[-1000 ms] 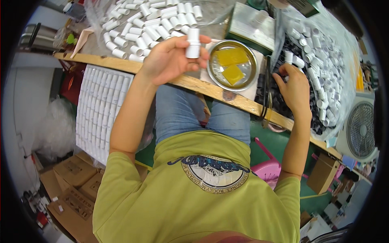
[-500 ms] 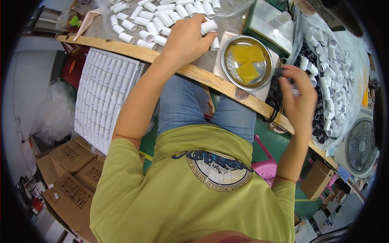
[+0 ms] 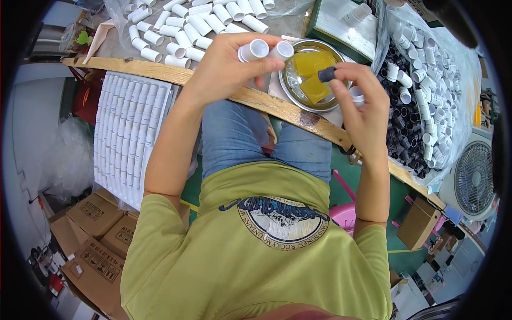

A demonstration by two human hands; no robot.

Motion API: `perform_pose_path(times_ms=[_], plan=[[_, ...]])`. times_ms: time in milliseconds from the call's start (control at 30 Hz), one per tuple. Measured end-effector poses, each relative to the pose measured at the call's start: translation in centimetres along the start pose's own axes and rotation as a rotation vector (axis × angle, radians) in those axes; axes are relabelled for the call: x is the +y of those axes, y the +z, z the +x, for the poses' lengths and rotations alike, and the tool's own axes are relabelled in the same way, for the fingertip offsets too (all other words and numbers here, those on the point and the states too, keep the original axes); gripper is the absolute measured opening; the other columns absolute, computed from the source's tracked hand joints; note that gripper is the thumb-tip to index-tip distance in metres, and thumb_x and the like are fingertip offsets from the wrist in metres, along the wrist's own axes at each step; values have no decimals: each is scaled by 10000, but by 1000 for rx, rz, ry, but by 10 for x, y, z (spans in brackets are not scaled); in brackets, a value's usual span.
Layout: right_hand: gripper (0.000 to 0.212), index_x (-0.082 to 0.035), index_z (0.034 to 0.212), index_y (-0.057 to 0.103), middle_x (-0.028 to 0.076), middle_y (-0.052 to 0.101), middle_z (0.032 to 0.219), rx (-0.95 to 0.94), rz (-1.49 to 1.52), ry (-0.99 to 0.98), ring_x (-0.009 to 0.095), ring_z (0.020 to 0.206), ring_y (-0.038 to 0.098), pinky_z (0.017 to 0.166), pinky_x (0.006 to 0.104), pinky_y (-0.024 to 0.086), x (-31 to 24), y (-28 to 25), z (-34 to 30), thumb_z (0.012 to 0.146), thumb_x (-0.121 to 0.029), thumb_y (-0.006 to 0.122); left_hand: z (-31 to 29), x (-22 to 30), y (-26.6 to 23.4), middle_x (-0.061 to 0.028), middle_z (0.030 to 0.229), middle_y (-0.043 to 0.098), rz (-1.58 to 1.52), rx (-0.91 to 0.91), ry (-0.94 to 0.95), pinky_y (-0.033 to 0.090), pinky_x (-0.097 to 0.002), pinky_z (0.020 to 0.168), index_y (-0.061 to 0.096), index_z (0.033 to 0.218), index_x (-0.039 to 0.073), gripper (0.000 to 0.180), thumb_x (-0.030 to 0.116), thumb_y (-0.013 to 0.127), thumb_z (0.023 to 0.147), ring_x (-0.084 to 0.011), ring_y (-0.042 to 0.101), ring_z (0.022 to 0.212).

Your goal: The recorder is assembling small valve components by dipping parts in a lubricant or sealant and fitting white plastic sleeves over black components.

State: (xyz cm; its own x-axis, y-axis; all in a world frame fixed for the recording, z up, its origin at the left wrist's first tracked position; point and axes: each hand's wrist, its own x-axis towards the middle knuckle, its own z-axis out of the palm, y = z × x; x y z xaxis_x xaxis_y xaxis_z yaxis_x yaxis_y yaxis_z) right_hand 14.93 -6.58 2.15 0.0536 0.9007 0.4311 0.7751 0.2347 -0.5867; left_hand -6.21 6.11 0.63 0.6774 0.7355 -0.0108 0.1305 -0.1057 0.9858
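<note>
My left hand [image 3: 224,69] is closed round two white plastic tubes [image 3: 255,49], their round ends turned up toward me. It is just left of a round metal dish [image 3: 284,84]. Two yellow sponge-like squares [image 3: 313,64] lie in that dish. Above its right side, my right hand [image 3: 367,109] pinches a small black ribbed plastic fitting [image 3: 326,74] between thumb and fingers. A white cylindrical piece [image 3: 356,96] is tucked in the same hand's curled fingers.
Many loose white tubes [image 3: 197,24] lie on the bench at the back left. Heaped black fittings [image 3: 402,125] and white caps [image 3: 434,101] are at the right. A green-sided box [image 3: 341,29] stands behind the dish. Filled tray [image 3: 128,125], left; fan [image 3: 472,173], right.
My left hand has come back from the loose tubes toward the dish, two tubes now showing in it. My right hand has moved left to the dish, the black fitting in its fingertips.
</note>
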Motion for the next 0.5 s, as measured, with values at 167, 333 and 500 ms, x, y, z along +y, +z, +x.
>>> perform_pose_path(times_ms=[167,333,500], plan=[[102,5,934,655,110,669,989,133,450,237,176,887,619,749,263,463,-21,3,8,849,-50,657,-1,-1,23,-16,850,631,28,45,375,449,-219,571,696,1060,33,327,45,765,740,-94,573,670],[110,-3,929,657,119,667,1011,172,356,55,181,882,619,750,267,469,-21,11,6,821,-12,674,-8,18,37,-56,829,626,375,256,583,460,-250,589,714,1038,73,355,61,798,694,-131,597,701],[99,7,951,647,129,659,1056,350,395,134,105,799,587,647,207,450,-21,-3,5,868,-47,641,-7,21,28,-109,948,682,438,185,517,508,-267,673,668,1082,37,319,69,743,773,-168,663,831]])
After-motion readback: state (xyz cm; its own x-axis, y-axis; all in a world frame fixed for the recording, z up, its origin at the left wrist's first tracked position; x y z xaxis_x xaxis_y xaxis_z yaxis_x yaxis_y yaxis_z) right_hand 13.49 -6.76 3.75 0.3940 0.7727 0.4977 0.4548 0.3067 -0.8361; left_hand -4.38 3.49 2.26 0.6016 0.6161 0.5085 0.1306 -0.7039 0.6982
